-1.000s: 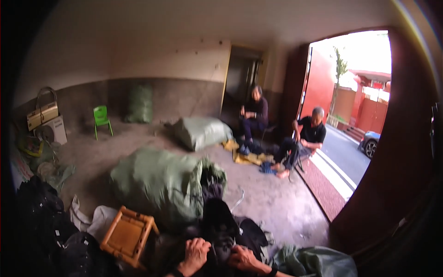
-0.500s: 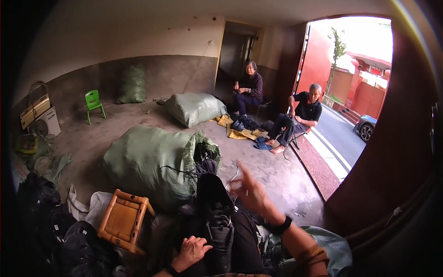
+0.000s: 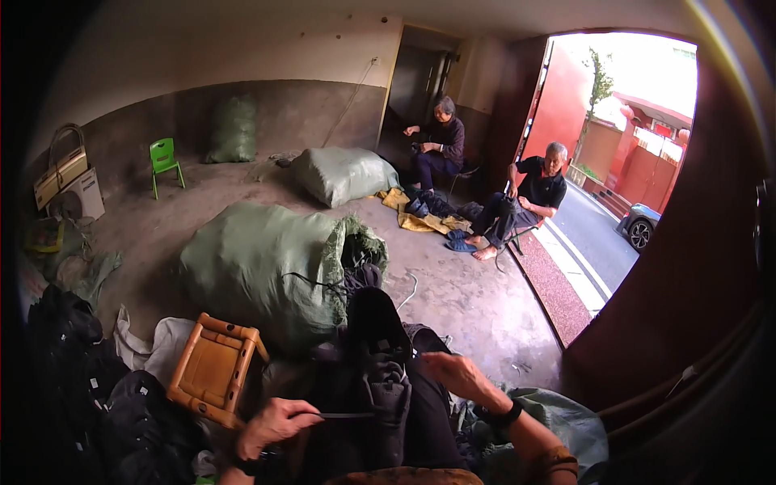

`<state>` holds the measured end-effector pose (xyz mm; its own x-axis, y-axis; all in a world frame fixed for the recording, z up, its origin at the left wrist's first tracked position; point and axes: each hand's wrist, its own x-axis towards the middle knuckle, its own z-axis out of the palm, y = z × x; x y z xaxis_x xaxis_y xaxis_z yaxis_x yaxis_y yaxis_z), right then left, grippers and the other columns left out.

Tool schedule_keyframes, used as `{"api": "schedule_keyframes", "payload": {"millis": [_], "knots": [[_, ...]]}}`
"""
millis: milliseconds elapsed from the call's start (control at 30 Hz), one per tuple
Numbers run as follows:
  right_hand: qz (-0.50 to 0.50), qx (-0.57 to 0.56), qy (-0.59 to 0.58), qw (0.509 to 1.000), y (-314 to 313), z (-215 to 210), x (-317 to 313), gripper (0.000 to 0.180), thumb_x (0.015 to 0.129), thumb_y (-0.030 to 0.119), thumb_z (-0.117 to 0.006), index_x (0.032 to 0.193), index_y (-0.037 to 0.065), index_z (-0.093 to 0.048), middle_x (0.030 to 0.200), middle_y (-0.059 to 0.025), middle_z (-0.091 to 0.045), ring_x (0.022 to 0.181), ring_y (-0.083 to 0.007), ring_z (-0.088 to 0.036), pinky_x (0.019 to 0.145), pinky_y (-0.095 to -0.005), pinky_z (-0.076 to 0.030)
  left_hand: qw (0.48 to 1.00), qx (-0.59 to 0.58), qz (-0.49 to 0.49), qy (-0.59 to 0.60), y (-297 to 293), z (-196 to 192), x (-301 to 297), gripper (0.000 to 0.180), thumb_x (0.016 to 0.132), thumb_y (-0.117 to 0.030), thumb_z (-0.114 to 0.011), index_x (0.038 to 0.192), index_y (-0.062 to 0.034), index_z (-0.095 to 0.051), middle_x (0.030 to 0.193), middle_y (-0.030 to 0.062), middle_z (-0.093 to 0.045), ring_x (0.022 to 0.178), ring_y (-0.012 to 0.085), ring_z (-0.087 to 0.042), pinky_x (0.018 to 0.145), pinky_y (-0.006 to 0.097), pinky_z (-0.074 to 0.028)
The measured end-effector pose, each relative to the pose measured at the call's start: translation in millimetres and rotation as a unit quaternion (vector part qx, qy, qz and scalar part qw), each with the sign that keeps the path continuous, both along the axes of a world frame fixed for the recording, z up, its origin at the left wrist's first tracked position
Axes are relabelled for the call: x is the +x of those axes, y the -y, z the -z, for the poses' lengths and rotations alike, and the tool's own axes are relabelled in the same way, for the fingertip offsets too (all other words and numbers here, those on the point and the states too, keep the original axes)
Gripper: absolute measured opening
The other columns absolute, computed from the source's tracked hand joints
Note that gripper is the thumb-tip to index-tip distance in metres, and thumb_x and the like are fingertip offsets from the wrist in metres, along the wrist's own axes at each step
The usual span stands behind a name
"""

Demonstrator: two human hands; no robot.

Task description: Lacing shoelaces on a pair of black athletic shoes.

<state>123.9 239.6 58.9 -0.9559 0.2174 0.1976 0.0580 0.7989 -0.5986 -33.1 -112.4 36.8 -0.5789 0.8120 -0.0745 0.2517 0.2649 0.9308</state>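
A black shoe upper, laced or ribbed down its middle, lies across my lap on dark trousers. My left hand is closed to its left, pinching one end of a thin pale strip. That strip runs taut and nearly level to the upper; it looks like a shoelace, though the kind is uncertain. To the right of the upper, my right hand has its fingers drawn together near the upper's edge. Whatever its fingertips hold is hidden.
A big green woven sack with dark goods at its mouth lies ahead. A bamboo stool and black pieces are at left. Two seated people handle dark items by a pale sack; a green chair stands behind.
My right hand has come down and back from its raised position, fingers drawing in. My left hand has moved left off the upper, with the pale strip now stretched from it.
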Motion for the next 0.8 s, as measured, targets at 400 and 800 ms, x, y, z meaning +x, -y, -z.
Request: {"api": "schedule_keyframes", "payload": {"millis": [400,800], "knots": [[-0.026,-0.061,-0.099,0.993,0.3,88.7,-15.5,0.029,0.094,0.028,-0.058,0.111,0.005,-0.065,0.099,-0.0165,-0.062,0.094,-0.0349,-0.060,0.081,-0.0393,-0.048,0.814,-0.175,-0.299,-0.466,184.9,-33.0,-65.9,0.015,0.084,-0.013,-0.060,0.085,0.0003,-0.068,0.086,0.0158,-0.068,0.081,0.0319,-0.065,0.072,0.040,-0.047],[-0.031,-0.083,-0.040,0.995,12.0,83.9,-19.2,0.036,0.090,0.039,-0.063,0.108,0.008,-0.068,0.104,-0.0135,-0.058,0.097,-0.0308,-0.058,0.082,-0.0381,-0.047,0.744,-0.081,-0.542,-0.383,287.3,12.6,-106.4,0.023,0.096,-0.022,-0.059,0.095,0.0001,-0.064,0.079,0.0097,-0.063,0.072,0.0195,-0.060,0.064,0.033,-0.046]]}}
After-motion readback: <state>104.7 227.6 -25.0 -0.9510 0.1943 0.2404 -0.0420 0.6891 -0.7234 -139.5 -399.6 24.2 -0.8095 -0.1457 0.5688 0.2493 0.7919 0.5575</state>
